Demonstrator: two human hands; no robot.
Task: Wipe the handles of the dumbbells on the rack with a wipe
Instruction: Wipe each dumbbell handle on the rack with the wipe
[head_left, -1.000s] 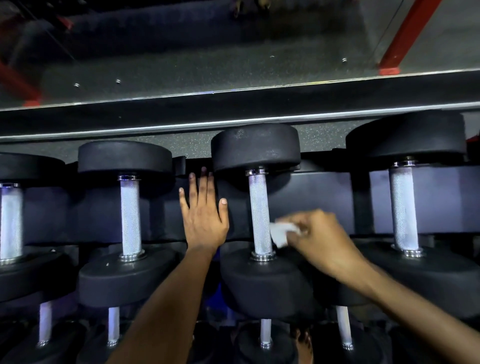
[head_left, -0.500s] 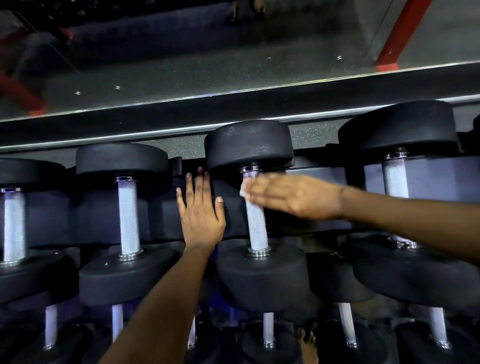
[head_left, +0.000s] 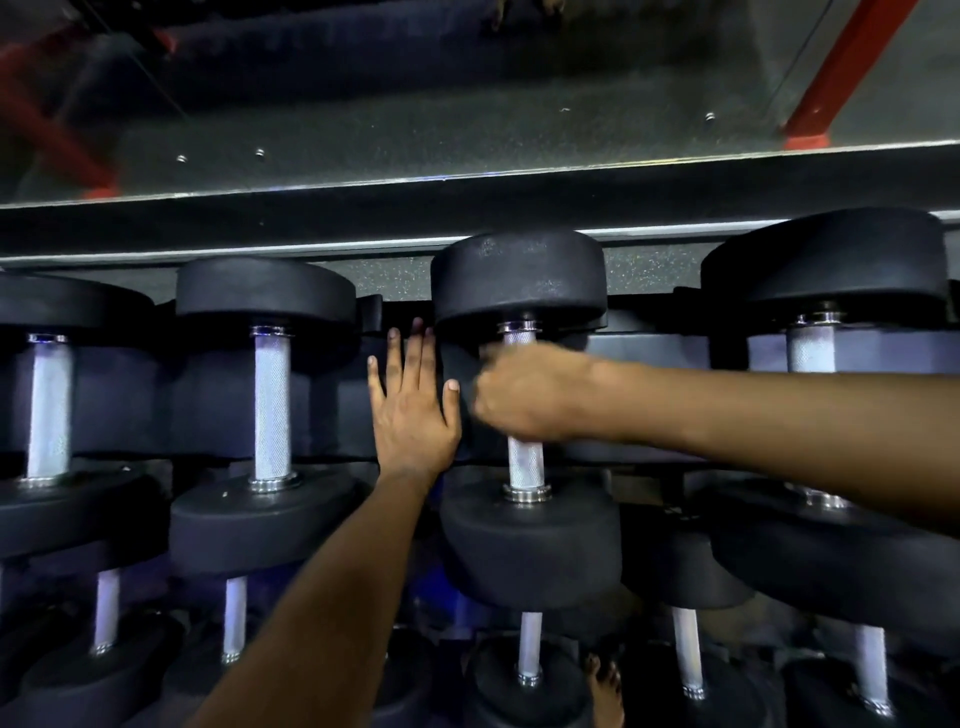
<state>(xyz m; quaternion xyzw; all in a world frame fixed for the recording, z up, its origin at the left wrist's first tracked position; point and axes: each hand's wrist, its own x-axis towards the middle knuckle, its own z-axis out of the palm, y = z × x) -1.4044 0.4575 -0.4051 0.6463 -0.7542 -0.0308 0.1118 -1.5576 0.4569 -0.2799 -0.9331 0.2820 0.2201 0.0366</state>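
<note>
Black dumbbells with silver knurled handles lie in a row on the rack. My right hand (head_left: 524, 395) is curled round the upper part of the handle (head_left: 525, 460) of the middle dumbbell (head_left: 530, 540), reaching in from the right. The wipe is hidden inside that grip. My left hand (head_left: 413, 410) lies flat, fingers straight, on the dark rack panel (head_left: 353, 405) just left of that dumbbell. Another dumbbell handle (head_left: 272, 410) stands to the left, and one more handle (head_left: 808, 351) shows above my right forearm.
A lower rack tier holds more dumbbells with handles (head_left: 530, 649). Behind the rack runs a mirror (head_left: 467, 93) with a metal ledge (head_left: 467, 208), reflecting a red frame (head_left: 841, 67). A bare foot (head_left: 605, 686) shows at the bottom.
My right hand went from pinching the white wipe low beside the handle, up across its top, to closing round the upper handle. My left hand stayed flat on the panel.
</note>
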